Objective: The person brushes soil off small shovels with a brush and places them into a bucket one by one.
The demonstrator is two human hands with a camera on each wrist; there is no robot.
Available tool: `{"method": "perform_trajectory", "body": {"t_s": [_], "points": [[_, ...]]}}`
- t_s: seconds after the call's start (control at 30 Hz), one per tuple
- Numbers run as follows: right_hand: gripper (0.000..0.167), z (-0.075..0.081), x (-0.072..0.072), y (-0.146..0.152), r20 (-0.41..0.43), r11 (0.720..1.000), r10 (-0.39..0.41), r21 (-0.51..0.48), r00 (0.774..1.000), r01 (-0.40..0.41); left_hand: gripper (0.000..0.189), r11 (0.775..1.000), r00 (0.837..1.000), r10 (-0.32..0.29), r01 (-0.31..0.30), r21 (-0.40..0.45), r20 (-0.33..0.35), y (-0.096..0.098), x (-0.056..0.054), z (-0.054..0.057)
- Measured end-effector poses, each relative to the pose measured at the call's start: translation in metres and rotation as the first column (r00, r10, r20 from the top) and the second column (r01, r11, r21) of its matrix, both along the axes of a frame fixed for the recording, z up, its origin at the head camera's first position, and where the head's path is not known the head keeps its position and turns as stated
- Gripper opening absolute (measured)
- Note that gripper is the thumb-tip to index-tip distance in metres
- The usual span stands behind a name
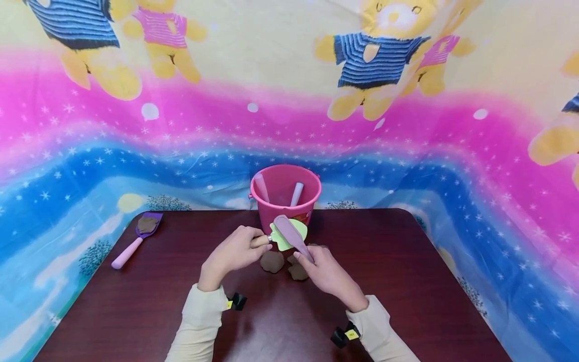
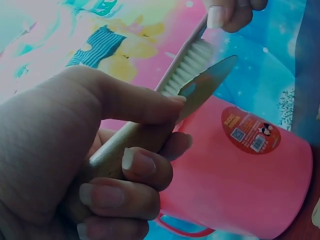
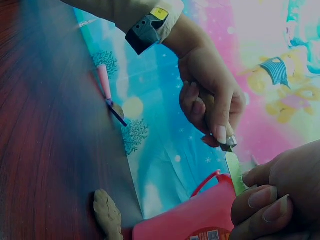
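My left hand (image 1: 235, 249) grips the wooden handle of a small trowel (image 2: 212, 82) with a light green blade. In my right hand (image 1: 332, 271) is a mauve brush (image 1: 289, 232), pinched by its handle. Its white bristles (image 2: 192, 62), seen in the left wrist view, lie against the trowel's blade. Both tools are held up in front of a pink bucket (image 1: 267, 216). Below the hands, brown clay-like lumps (image 1: 272, 262) lie on the table, partly hidden by the right hand.
Two light-coloured handles (image 1: 296, 194) stick up inside the bucket. At the table's far left lies a purple shovel (image 1: 128, 253) with a pink handle, a brown lump (image 1: 146, 224) on its blade. A patterned cloth (image 1: 289, 130) hangs behind the dark table (image 1: 371, 256).
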State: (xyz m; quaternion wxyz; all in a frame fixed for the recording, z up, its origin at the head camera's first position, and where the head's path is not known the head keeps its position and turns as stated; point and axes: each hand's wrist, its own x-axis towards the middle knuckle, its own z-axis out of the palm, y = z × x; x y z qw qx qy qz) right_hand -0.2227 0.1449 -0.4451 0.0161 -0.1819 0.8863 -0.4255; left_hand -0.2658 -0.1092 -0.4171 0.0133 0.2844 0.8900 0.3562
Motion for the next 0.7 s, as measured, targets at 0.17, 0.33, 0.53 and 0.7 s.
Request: {"method": "perform_trajectory", "body": {"t_s": [0.17, 0.33, 0.53, 0.7], "points": [[0.027, -0.002, -0.003, 0.002, 0.031, 0.999, -0.023, -0.021, 0.999, 0.024, 0.037, 1.0, 1.0, 0.012, -0.012, 0.004, -0.011, -0.004, -0.001, -0.002], [0.029, -0.002, -0.006, 0.004, 0.037, 0.999, -0.028, -0.029, 0.999, 0.03, 0.037, 1.0, 1.0, 0.005, -0.005, 0.009, -0.022, -0.005, -0.002, -0.001], [0.028, -0.003, -0.008, 0.007, 0.05, 0.998, -0.025, -0.05, 0.998, 0.027, 0.039, 1.0, 0.999, -0.01, 0.011, 0.015, -0.03, -0.006, -0.004, -0.001], [0.034, -0.003, -0.01, 0.011, 0.049, 0.998, -0.042, -0.04, 0.998, 0.044, 0.04, 1.0, 0.999, -0.008, 0.008, 0.009, -0.044, -0.007, -0.004, -0.001]]}}
